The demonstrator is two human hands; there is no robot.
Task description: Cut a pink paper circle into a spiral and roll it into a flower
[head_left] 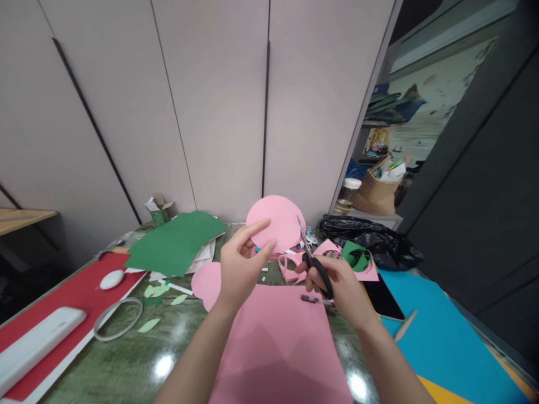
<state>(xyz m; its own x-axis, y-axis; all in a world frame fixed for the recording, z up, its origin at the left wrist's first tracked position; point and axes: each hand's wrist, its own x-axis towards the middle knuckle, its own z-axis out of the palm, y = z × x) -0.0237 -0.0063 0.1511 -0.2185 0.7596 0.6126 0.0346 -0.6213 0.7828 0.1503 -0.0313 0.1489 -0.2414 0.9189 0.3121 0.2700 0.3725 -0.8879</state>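
A round piece of pink paper [280, 221] is held up above the table, its lower left edge pinched between the thumb and fingers of my left hand [242, 264]. My right hand [337, 283] grips black-handled scissors [309, 252], fingers through the loops. The scissors' blades point up and lie at the right edge of the pink round; whether they touch the paper I cannot tell. Below both hands lies a large pink sheet [282, 342]. Another rounded pink cutout [206, 283] rests left of my left hand, and a dark pen [315, 300] lies under my right hand.
Pink paper scraps [290, 269] and a black plastic bag [370, 238] lie at the back right. Blue paper [455, 331] covers the right side. At left are green paper [177, 241], leaf cutouts [149, 325], a grey ring [118, 320] and a white mouse [112, 279]. Cupboard doors [219, 101] stand behind.
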